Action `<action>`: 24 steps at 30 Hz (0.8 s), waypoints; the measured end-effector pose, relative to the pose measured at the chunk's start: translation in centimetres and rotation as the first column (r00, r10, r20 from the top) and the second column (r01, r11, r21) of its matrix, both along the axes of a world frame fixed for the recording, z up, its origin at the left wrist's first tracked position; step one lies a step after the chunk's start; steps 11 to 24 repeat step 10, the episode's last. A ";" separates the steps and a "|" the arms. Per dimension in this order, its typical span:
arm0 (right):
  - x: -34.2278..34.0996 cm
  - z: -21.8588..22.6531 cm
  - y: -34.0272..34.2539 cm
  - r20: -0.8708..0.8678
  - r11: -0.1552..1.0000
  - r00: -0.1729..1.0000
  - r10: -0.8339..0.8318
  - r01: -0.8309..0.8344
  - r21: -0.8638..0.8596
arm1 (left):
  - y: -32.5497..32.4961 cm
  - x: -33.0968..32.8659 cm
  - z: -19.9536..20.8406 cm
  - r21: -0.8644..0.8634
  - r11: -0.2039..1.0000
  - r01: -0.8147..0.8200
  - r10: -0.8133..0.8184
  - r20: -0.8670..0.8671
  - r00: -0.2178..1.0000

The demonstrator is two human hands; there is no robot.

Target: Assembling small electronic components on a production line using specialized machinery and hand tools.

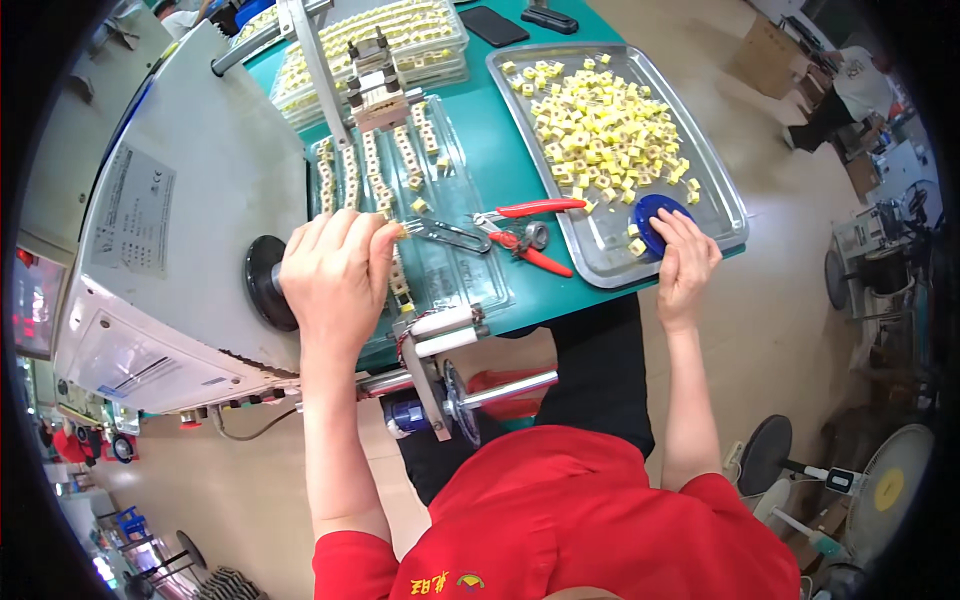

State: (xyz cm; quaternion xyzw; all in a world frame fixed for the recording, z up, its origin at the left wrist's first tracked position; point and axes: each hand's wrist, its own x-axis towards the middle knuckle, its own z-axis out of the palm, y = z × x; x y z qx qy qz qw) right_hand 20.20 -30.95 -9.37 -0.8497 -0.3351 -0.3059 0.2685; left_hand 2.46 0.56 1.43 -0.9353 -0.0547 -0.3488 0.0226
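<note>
My left hand (335,270) is closed around a small yellow component (400,231) at the end of a row of yellow parts (398,270) on a clear plastic tray (450,270). My right hand (683,262) rests on the near edge of a metal tray (720,180), fingers on a blue round lid (655,220). A heap of small yellow components (600,125) fills that tray. Red-handled pliers (528,238) and metal tweezers (445,235) lie between my hands on the green table (490,110).
A grey machine (190,220) with a black knob (265,283) stands left of my left hand. Stacked trays of yellow parts (420,30) and a black phone (493,25) sit at the back. A metal feed rail (375,85) runs over the clear tray. Fans (890,485) stand on the floor at right.
</note>
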 end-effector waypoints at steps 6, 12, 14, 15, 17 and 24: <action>0.5 0.2 0.4 0.002 1.000 1.000 -0.009 0.009 0.009 | 0.4 0.5 0.2 -0.005 1.000 0.006 -0.006 0.004 1.000; 1.7 1.3 3.9 0.053 0.994 0.996 0.067 -0.071 0.084 | 0.8 -1.1 0.9 0.039 0.999 -0.014 0.012 0.031 0.999; 1.7 1.3 3.9 0.053 0.994 0.996 0.067 -0.071 0.084 | 0.8 -1.1 0.9 0.039 0.999 -0.014 0.012 0.031 0.999; 1.7 1.3 3.9 0.053 0.994 0.996 0.067 -0.071 0.084 | 0.8 -1.1 0.9 0.039 0.999 -0.014 0.012 0.031 0.999; 1.7 1.3 3.9 0.053 0.994 0.996 0.067 -0.071 0.084 | 0.8 -1.1 0.9 0.039 0.999 -0.014 0.012 0.031 0.999; 1.7 1.3 3.9 0.053 0.994 0.996 0.067 -0.071 0.084 | 0.8 -1.1 0.9 0.039 0.999 -0.014 0.012 0.031 0.999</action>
